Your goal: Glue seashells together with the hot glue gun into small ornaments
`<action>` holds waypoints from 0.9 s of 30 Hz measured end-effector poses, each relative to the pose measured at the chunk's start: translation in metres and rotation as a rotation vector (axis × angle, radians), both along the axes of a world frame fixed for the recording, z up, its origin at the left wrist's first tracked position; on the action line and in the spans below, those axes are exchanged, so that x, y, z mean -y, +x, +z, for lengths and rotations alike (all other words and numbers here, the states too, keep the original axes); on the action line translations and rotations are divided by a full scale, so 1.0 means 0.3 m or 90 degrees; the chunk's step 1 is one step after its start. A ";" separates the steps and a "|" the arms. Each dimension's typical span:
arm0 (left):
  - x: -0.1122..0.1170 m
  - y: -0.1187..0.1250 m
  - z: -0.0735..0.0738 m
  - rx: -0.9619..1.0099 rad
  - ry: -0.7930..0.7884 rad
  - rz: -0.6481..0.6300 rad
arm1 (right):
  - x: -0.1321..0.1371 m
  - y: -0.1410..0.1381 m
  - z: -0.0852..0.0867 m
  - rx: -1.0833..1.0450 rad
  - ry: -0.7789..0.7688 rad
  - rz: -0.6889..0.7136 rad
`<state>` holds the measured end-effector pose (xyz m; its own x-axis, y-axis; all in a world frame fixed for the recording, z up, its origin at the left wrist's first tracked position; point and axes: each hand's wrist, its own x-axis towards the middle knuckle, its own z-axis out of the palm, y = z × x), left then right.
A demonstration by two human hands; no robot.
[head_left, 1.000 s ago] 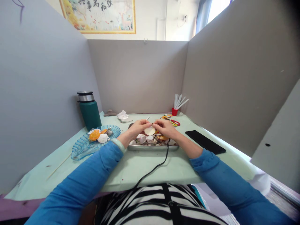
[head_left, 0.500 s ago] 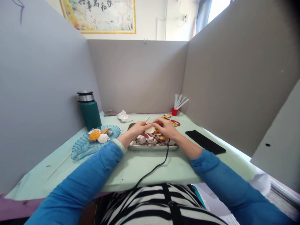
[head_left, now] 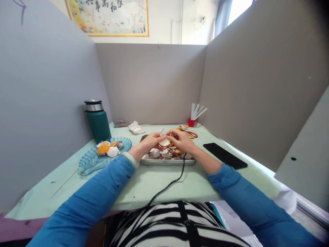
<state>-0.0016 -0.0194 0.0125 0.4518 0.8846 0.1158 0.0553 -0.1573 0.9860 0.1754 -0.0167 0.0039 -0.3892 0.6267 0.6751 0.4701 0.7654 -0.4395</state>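
Note:
A pale cream seashell (head_left: 165, 142) is held above a metal tray (head_left: 167, 163) by both hands. My left hand (head_left: 152, 142) is closed on the shell's left side, thumb on top. At its upper right edge my right hand (head_left: 180, 140) has thumb and fingers pinched together against the shell. A small white piece with dark spots (head_left: 160, 135) shows by the left fingertips; what it is I cannot make out. Several shells and pebbles (head_left: 164, 153) fill the tray below. A black cord (head_left: 168, 185) runs from the tray's right side to the table's front edge.
A blue glass plate (head_left: 87, 164) holding orange and white shells stands on the left, with a green bottle (head_left: 98, 125) behind. Red-handled scissors (head_left: 192, 134) and a red cup (head_left: 191, 122) of white sticks lie back right. A black phone-like slab (head_left: 225, 156) rests at right.
Both hands stay in nearly the same place over the tray. The fingers shift very slightly around the shell.

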 end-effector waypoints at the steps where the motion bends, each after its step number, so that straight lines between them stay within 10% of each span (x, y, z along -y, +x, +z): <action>1: 0.002 0.000 0.001 0.000 -0.005 0.000 | 0.001 0.000 0.000 -0.001 0.000 0.001; 27: 0.009 -0.003 0.004 0.032 -0.011 -0.056 | 0.003 0.002 0.000 -0.017 -0.009 0.032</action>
<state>-0.0026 -0.0221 0.0136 0.5213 0.8441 0.1256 -0.0071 -0.1428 0.9897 0.1760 -0.0176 0.0039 -0.4029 0.6160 0.6769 0.4191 0.7817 -0.4619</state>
